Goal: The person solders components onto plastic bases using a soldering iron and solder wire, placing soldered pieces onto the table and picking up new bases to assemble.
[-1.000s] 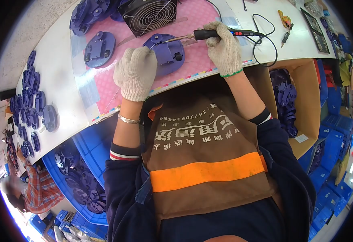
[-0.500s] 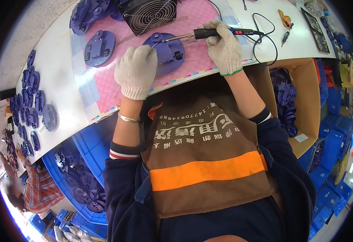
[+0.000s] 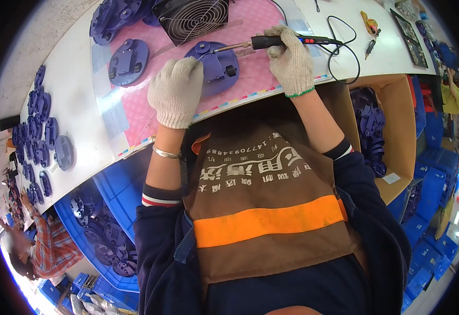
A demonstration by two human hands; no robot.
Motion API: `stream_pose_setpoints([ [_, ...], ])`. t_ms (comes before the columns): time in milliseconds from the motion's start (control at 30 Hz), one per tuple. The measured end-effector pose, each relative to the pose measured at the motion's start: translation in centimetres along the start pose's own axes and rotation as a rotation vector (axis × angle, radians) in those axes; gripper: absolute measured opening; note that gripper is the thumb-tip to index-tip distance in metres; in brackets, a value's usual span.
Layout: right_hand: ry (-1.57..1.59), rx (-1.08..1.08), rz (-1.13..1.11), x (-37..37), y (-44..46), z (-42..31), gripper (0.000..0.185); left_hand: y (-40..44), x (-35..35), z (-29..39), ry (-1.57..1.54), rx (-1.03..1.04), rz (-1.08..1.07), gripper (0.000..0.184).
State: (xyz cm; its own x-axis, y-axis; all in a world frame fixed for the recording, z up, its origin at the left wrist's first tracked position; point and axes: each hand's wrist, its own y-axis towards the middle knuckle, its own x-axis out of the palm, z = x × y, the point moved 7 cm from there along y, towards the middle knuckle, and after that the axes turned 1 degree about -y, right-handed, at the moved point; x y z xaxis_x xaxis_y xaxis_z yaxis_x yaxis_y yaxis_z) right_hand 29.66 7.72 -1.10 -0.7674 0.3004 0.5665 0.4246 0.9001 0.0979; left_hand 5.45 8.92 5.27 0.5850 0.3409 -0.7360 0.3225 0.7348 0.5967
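Note:
My right hand (image 3: pixel 292 60), in a white knitted glove, is closed around the black handle of a soldering iron (image 3: pixel 266 42). The iron points left, its tip at the upper part of a round purple plastic housing (image 3: pixel 221 68) on the pink mat. My gloved left hand (image 3: pixel 176 93) is closed in a pinch at the housing's left side. From its fingers a thin solder wire (image 3: pixel 202 56) runs toward the iron's tip; the glove hides most of it. A second purple housing (image 3: pixel 128 62) lies to the left of my left hand.
A black fan (image 3: pixel 195 18) stands behind the housing, with purple parts (image 3: pixel 115 21) piled beside it. More parts (image 3: pixel 40 126) cover the table's left end. The iron's cord (image 3: pixel 353 58) loops at right. A cardboard box (image 3: pixel 397 121) and blue bin (image 3: pixel 90 226) hold parts. A co-worker (image 3: pixel 56 244) sits at left.
My hands and the iron have stayed almost in place, with only a very slight shift left. At far left, the co-worker's head and arm have moved.

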Motion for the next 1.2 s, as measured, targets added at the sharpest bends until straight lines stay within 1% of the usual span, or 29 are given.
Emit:
stream_pose_setpoints([
  [767, 0.022, -0.013, -0.008, 0.2, -0.2, -0.1, 0.018, 0.2, -0.1, 0.1, -0.008, -0.022, -0.034, 0.013],
  [833, -0.179, -0.087, 0.002, 0.2, -0.2, -0.5, 0.019, 0.3, -0.3, 0.1, -0.023, -0.028, -0.028, 0.014],
  [867, -0.389, -0.158, 0.006, -0.1, -0.2, -0.8, 0.023, 0.3, -0.3, 0.0, -0.030, -0.042, -0.024, 0.013],
  [933, -0.573, -0.206, 0.015, 0.0, -0.3, -1.2, 0.029, 0.3, -0.3, -0.2, -0.045, -0.068, -0.018, 0.012],
  [1033, -0.507, -0.151, 0.027, -0.1, -0.3, -1.2, 0.028, 0.2, -0.5, -0.3, -0.082, -0.076, 0.020, 0.012],
  [1133, -0.437, -0.117, 0.026, -0.2, -0.3, -1.0, 0.027, -0.1, 0.1, -1.2, -0.081, -0.194, -0.034, 0.012],
  [1200, -0.388, -0.099, 0.014, -0.3, -0.2, -0.8, 0.027, 0.1, 0.0, -0.9, -0.067, -0.155, -0.025, 0.012],
])
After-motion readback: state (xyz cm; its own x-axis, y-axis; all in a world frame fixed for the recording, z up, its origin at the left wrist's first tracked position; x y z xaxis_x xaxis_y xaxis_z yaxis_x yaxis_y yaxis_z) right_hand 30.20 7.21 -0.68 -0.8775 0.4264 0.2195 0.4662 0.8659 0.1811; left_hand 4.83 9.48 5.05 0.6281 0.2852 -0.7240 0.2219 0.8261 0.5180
